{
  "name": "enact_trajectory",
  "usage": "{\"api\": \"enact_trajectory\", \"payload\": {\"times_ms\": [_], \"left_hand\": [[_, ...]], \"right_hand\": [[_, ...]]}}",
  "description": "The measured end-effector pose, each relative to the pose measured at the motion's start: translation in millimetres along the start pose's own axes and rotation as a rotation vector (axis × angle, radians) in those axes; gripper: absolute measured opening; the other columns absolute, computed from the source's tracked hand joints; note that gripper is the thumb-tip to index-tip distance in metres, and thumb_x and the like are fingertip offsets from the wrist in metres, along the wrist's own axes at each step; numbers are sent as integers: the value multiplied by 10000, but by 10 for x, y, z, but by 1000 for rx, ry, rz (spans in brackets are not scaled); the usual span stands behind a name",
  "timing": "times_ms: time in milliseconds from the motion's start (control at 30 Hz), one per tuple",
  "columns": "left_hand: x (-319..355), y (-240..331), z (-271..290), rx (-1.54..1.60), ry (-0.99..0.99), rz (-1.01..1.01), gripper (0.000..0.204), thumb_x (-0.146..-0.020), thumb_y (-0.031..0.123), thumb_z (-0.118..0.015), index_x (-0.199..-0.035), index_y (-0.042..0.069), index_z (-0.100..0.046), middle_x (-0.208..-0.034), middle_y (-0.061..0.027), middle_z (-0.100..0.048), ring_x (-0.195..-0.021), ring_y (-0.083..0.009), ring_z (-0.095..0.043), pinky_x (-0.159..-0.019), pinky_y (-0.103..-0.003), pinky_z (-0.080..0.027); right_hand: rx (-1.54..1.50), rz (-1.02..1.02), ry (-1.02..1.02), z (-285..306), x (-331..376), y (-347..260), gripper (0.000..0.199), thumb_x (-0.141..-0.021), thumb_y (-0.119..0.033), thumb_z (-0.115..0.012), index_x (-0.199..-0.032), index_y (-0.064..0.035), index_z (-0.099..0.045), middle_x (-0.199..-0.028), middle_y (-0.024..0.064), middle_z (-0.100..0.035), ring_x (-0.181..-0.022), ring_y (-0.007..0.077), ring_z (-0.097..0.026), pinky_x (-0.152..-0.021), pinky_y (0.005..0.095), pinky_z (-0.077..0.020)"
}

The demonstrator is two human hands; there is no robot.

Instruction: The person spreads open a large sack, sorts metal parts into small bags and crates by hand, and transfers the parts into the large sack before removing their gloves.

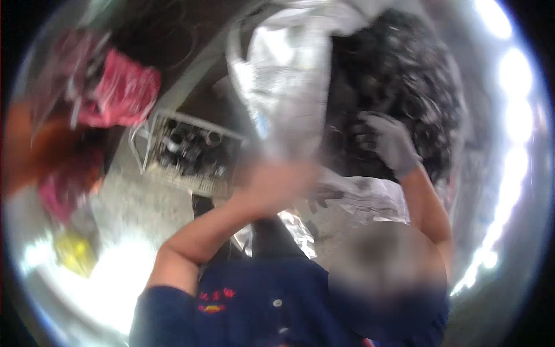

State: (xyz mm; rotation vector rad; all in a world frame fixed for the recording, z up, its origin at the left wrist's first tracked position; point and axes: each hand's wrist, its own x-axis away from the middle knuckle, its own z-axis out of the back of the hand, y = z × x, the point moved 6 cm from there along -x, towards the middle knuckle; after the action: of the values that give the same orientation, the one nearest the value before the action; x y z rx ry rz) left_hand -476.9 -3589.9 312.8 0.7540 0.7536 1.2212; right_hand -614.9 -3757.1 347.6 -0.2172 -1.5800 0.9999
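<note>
picking seems in hand: the right hand (394, 143), fingers bent, is at black parts (404, 72) heaped beside the white sack (292, 87); either hand's grip, including the blurred left hand (329, 186), i cannot tell. next calls for a secure pinch.

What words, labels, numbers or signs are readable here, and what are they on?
Navy shirt: a small red-and-yellow marking on the chest, too small and blurred to read.
White sack: a faint bluish mark, too blurred to read.
Nothing else shows legible text.
</note>
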Motion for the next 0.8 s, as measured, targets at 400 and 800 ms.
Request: {"api": "enact_trajectory", "payload": {"times_ms": [400,800], "left_hand": [[2035,-1158,-322,343,370,333,369,-664,88,-650,-1018,89,-546,-873,-108,-590,-753,-273,-601,-617,-346,-486],[4532,-2424,-1325,398,456,1360,355,-663,120,-680,-992,92,-548,-889,-127,-608,-830,-309,-595,-690,-360,-484]], "right_hand": [[489,155,-370,-2993,37,1402,320,-802,-131,-594,-1086,9,-545,-994,120,-602,-893,141,-572,-750,256,-449],[1587,469,-342,-5445,-2900,3387,670,-743,-244,-587,-1323,-129,-272,-1341,144,-300,-1106,310,-465,-909,396,-398]]}}
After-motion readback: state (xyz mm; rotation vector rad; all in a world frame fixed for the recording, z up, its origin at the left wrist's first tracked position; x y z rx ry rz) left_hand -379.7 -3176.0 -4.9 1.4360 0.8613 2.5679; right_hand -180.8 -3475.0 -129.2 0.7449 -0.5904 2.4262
